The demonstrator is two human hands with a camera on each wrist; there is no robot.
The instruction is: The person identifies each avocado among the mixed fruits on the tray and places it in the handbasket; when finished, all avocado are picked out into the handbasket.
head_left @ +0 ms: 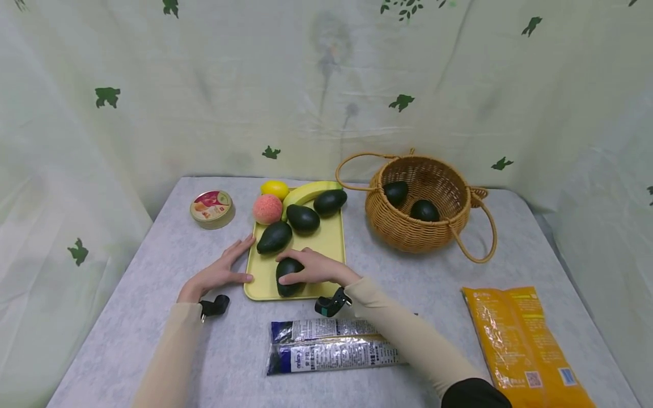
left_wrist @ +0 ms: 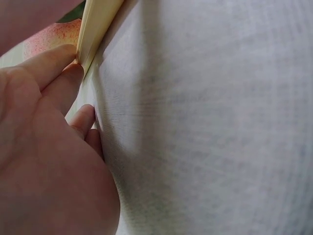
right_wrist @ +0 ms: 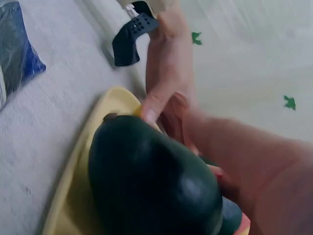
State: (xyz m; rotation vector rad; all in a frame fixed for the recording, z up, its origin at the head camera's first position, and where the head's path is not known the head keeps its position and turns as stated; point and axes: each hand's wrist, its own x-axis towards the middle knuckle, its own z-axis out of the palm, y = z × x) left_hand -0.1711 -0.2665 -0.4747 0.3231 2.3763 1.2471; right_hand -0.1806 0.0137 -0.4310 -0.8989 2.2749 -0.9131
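On the lower part of the yellow tray (head_left: 331, 241), my right hand (head_left: 318, 267) grips a dark green avocado (head_left: 288, 289), thumb on the near side and fingers over the far side. That avocado (right_wrist: 151, 171) fills much of the right wrist view. My left hand (head_left: 218, 274) lies at the tray's left edge, fingers extended and their tips touching the rim (left_wrist: 95, 32). Three more avocados (head_left: 274, 237) lie higher on the tray, beside a pink peach (head_left: 267, 209), a yellow lemon (head_left: 275, 188) and a banana (head_left: 308, 191).
A wicker basket (head_left: 413, 237) holding two avocados (head_left: 424, 211) stands at the back right, its handles folded outward. A round tin (head_left: 211, 208) sits back left. In front lie a silver-and-blue packet (head_left: 336, 345), partly under the right forearm, and an orange bag (head_left: 525, 340).
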